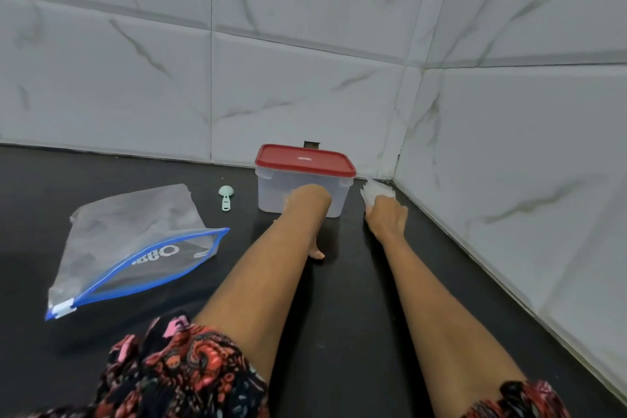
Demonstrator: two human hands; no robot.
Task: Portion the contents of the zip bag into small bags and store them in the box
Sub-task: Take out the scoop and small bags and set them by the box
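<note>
Left hand (310, 200) against box (302, 187), thumb down — right hand (388, 214) on small bags (376, 193)

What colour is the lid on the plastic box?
Red; the lid shows plainly in the head view.

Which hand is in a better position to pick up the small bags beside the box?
The right hand. It already rests on the small bags lying right of the box, near the wall corner. The left hand is in front of the box, farther from them.
</note>
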